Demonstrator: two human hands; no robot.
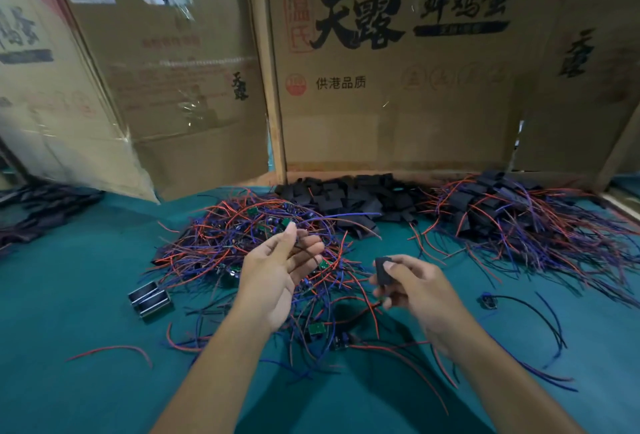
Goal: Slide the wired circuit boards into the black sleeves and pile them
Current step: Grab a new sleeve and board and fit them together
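Worked at a teal table walled by cardboard boxes. Far right, a finished pile of sleeved boards; centre back, a heap of empty black sleeves; nearer, a tangle of wired circuit boards. Left hand raised palm-up over that tangle, fingers loosely curled round thin wires. Right hand pinched on one black sleeve. Probably mid-pairing: next, a board end lined up with the sleeve mouth.
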